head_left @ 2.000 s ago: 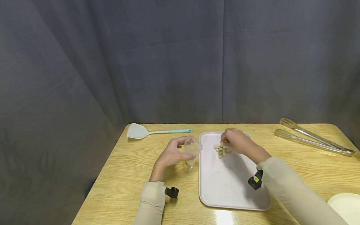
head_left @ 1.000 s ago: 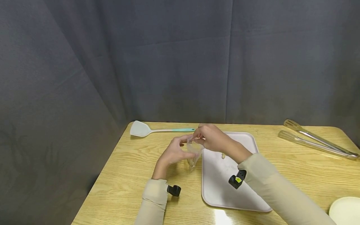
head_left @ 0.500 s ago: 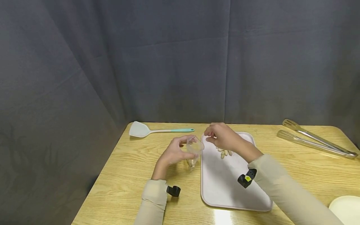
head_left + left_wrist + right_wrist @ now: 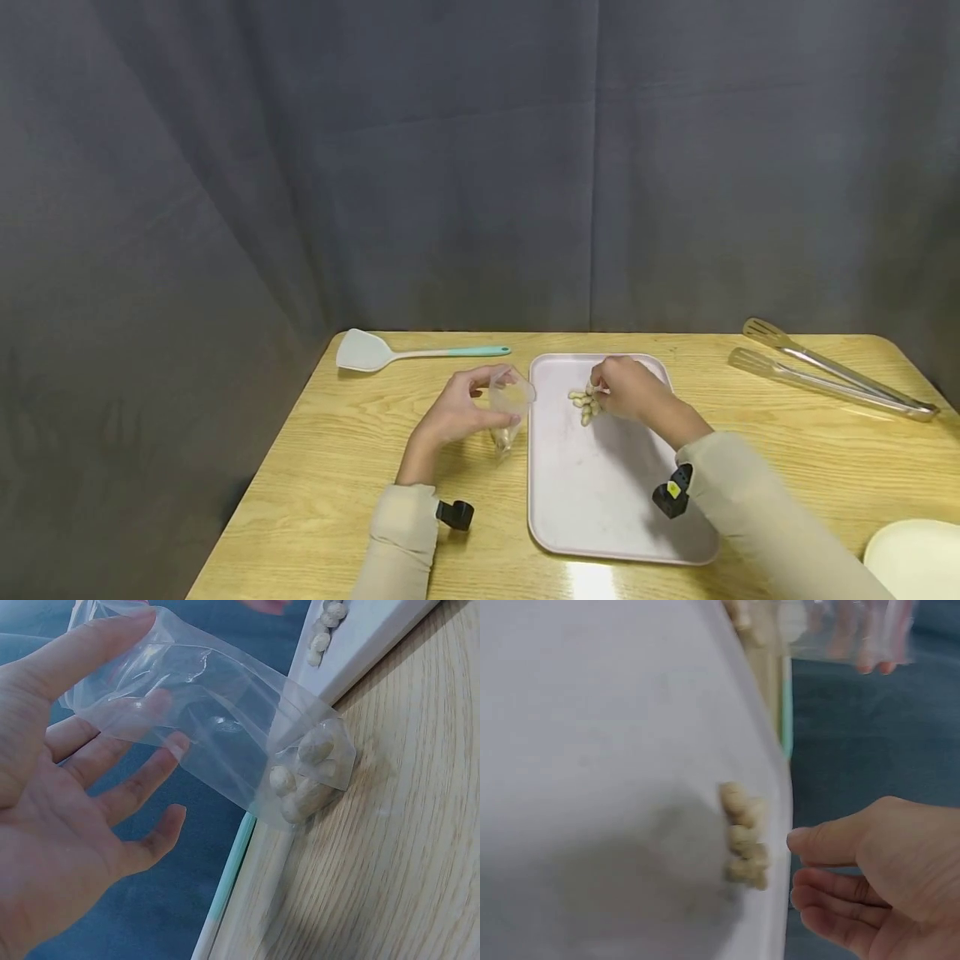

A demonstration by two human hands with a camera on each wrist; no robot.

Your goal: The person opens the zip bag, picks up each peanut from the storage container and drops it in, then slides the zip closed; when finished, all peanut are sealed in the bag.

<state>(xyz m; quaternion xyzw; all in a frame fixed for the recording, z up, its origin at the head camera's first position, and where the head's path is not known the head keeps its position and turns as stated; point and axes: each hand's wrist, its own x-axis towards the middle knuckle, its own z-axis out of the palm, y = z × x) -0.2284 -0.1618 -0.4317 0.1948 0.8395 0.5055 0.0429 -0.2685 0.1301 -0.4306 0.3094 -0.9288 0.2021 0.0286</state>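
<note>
My left hand (image 4: 457,408) holds a clear plastic bag (image 4: 510,404) by its mouth, thumb on one side and fingers on the other, keeping the mouth spread. Several peanuts in their shells (image 4: 307,776) lie in the bottom of the bag, close over the wooden table. My right hand (image 4: 630,390) is over the tray, fingertips right at a small pile of peanuts (image 4: 582,404). In the right wrist view, thumb and fingers are apart, with nothing visible between them, beside the pile (image 4: 744,840). The white tray (image 4: 600,508) bears this pile near its far end.
A spatula (image 4: 420,352) with a white head and mint handle lies at the back left of the table (image 4: 330,467). Metal tongs (image 4: 840,375) lie at the back right. A cream plate (image 4: 918,554) is at the front right. A dark curtain (image 4: 480,167) hangs behind.
My right hand went from the pile to the bag's mouth, then back to the peanuts. The pile looks smaller than two seconds ago. My left hand still holds the bag in place.
</note>
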